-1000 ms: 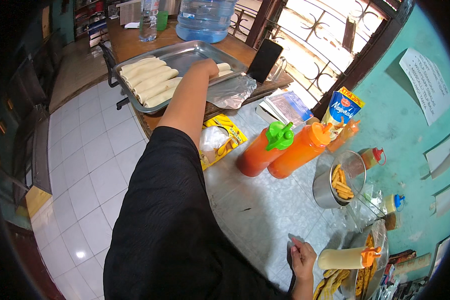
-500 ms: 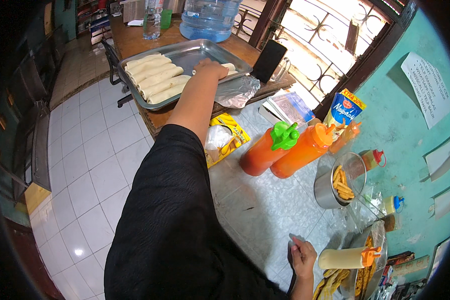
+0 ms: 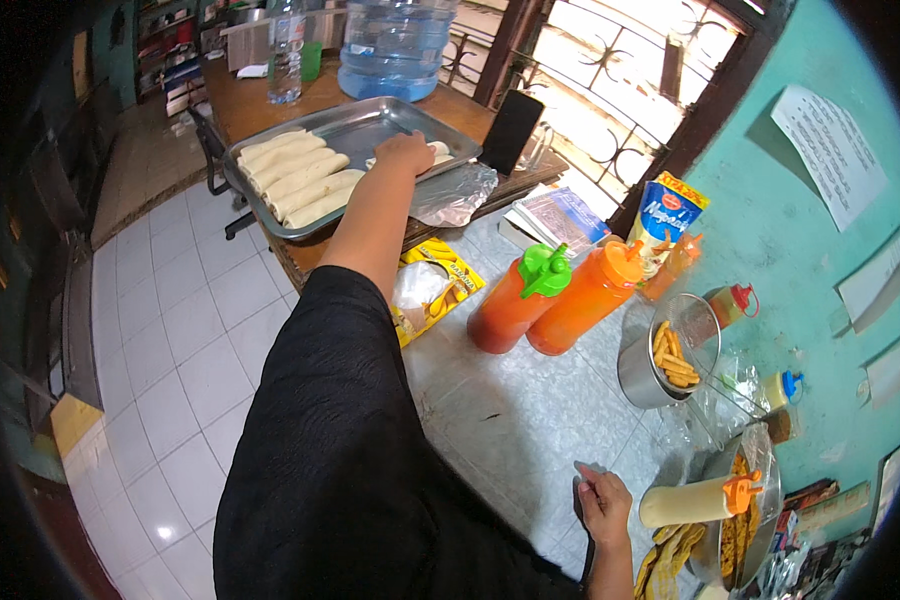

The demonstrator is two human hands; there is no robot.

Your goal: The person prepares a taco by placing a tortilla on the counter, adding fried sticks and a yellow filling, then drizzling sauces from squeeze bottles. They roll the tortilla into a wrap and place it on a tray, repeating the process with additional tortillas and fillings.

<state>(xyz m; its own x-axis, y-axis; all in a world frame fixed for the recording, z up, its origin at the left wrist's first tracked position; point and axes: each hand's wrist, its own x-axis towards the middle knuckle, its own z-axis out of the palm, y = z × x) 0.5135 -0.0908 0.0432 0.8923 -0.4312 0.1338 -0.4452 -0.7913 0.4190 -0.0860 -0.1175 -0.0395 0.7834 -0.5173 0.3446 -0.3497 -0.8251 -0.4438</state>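
Observation:
My left hand [image 3: 407, 153] reaches over the far right part of a metal tray [image 3: 370, 112]. Its fingers close down on a pale rolled wrap [image 3: 438, 150], which shows on both sides of the hand; the fingertips are mostly hidden. Several more rolled wraps [image 3: 295, 175] lie side by side in the tray's left part. My right hand [image 3: 605, 507] hovers low above the grey tabletop [image 3: 490, 420], fingers loosely apart and nothing in it. Beside it lies a cream-coloured squeeze bottle [image 3: 685, 503] with an orange cap.
Red and orange sauce bottles [image 3: 582, 300] stand mid-table near a yellow packet [image 3: 435, 290]. Fries sit in a metal strainer basket [image 3: 718, 335] over a pot. A dark phone [image 3: 511, 130] leans by the tray; a large water bottle [image 3: 395, 50] stands behind it.
The whole view has shifted slightly, so the tray appears a little lower and further left. My left hand stays at the same wrap, and my right hand has barely moved.

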